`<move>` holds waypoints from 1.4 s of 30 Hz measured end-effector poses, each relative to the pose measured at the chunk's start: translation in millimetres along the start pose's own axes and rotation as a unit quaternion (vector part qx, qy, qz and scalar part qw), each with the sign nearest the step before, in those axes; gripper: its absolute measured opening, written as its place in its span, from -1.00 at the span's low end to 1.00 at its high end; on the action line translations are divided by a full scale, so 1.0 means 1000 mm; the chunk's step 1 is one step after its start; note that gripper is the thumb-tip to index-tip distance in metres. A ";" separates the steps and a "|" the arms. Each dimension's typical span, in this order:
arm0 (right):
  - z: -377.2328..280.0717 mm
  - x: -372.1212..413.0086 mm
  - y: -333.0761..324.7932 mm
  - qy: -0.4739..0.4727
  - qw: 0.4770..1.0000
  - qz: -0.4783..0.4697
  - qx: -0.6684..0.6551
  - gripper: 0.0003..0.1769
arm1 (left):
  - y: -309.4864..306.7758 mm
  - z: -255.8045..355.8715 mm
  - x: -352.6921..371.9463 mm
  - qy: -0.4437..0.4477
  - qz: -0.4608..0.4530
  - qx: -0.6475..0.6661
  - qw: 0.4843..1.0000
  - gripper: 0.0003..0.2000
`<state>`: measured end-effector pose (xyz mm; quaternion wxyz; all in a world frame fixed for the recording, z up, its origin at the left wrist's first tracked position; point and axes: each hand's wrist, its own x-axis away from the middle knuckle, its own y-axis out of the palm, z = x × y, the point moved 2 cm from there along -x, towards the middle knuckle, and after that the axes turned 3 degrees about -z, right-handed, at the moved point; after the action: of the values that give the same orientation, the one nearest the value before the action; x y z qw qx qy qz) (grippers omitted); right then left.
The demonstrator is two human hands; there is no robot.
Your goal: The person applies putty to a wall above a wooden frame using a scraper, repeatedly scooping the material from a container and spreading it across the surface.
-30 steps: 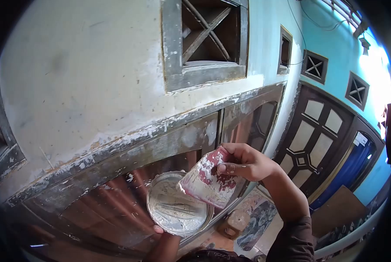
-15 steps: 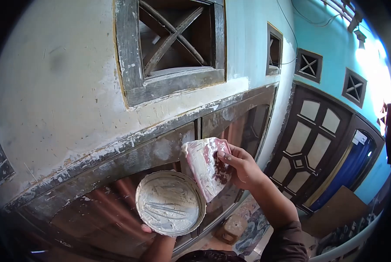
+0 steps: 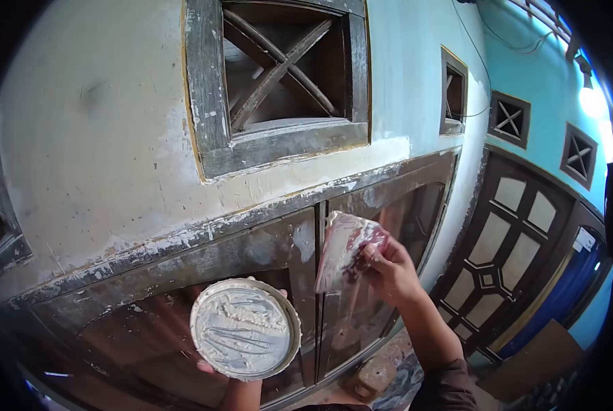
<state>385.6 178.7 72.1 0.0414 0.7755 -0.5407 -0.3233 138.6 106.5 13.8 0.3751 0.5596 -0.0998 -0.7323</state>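
Note:
A round, shallow container (image 3: 246,329) smeared inside with whitish paste is held from below by my left hand (image 3: 206,366), whose fingertips show at its rim. To its right, my right hand (image 3: 390,269) pinches a flat reddish scraper (image 3: 351,250) coated with the same pale paste. The scraper is apart from the container and in front of the brown window frame (image 3: 265,243). Whether it touches the frame I cannot tell.
Above is a cream wall (image 3: 107,151) with a crossed wooden vent (image 3: 286,65). A brown door (image 3: 505,240) and a blue curtain (image 3: 556,294) are at the right. A small stool (image 3: 375,378) stands below.
The scraper and my right hand have moved right, away from the container, and the scraper has tilted. The container has shifted left. The view has turned slightly.

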 end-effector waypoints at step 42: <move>0.066 -0.092 0.021 -0.509 0.554 0.007 0.659 -0.50 | -0.014 0.060 0.000 0.112 -0.045 -0.115 0.986 0.24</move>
<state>313.2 268.6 71.2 -0.7611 0.2880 -0.5393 -0.2168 79.1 99.8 26.5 0.4123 0.5955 0.0528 -0.6875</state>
